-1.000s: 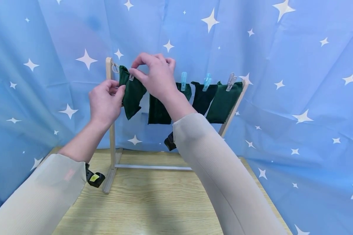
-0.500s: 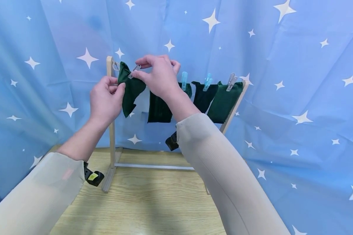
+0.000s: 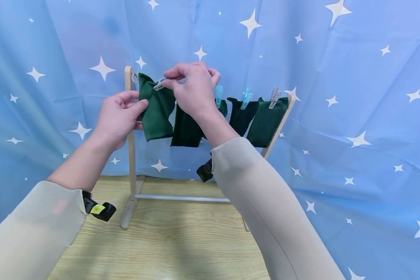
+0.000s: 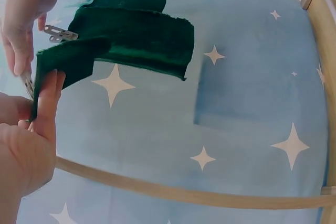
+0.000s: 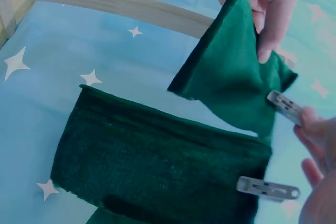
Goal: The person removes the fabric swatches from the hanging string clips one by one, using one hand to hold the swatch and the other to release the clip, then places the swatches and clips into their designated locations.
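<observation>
At the left end of the rack, my left hand (image 3: 116, 116) holds the edge of a green cloth (image 3: 158, 116), thumb in front and fingers behind. My right hand (image 3: 196, 91) pinches a clear clothespin (image 3: 159, 84) at the top of this cloth. In the right wrist view the clothespin (image 5: 285, 107) overlaps the cloth's upper part; whether it also grips the line cannot be told. Just right hangs a darker green cloth (image 3: 187, 130), partly behind my right hand, with its own clear clothespin (image 5: 268, 188) seen in the right wrist view.
More green cloths (image 3: 267, 122) hang to the right under blue clothespins (image 3: 245, 98) and a clear clothespin (image 3: 274, 97). The rack's wooden post (image 3: 131, 167) and white lower bar (image 3: 182, 198) stand on a wooden table (image 3: 154, 241). A blue star-patterned curtain (image 3: 336, 116) surrounds it.
The left cloth has swung from bunched and angled to flatter, facing forward. My left hand has shifted slightly left with its fingers spread more, and the right hand slightly right, still pinching the clothespin.
</observation>
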The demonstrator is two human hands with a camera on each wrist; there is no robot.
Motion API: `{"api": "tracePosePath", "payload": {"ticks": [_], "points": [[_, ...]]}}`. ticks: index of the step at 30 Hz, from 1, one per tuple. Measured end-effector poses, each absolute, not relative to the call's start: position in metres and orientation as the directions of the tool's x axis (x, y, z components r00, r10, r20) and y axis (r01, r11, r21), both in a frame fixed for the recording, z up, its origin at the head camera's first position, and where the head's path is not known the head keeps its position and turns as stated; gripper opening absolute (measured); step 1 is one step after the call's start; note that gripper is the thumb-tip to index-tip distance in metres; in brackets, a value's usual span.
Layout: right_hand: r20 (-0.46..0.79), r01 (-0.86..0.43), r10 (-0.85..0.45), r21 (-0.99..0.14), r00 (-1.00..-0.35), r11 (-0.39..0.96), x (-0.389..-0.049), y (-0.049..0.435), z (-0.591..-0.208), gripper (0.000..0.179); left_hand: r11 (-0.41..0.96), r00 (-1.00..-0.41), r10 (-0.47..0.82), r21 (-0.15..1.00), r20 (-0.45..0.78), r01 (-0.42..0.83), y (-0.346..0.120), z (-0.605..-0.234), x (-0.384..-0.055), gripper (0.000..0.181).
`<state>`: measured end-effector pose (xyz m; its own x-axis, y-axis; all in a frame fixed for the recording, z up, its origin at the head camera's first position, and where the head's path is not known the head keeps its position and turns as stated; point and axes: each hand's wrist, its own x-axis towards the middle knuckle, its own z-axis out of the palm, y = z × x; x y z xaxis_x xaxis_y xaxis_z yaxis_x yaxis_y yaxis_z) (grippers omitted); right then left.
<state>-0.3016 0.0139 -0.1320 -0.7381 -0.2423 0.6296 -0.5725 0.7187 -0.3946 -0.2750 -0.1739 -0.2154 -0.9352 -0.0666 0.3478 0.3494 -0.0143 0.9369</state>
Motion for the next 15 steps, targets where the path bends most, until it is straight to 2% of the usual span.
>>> {"api": "tracePosePath", "payload": {"ticks": [6,15], "points": [[0.678,-0.606,-0.223,-0.399,-0.7,0.689,-0.3,0.022,-0.134,0.021,0.001,-0.946,-0.068,0.949,0.316,0.316,-0.177,-0.217,-0.273,0.042],[0.724,-0.652,-0.189,-0.435,-0.663,0.622,-0.292,0.043,-0.14,0.019,-0.08,-0.966,-0.025,0.963,0.257,0.258,-0.183,-0.217,-0.269,0.056]]}}
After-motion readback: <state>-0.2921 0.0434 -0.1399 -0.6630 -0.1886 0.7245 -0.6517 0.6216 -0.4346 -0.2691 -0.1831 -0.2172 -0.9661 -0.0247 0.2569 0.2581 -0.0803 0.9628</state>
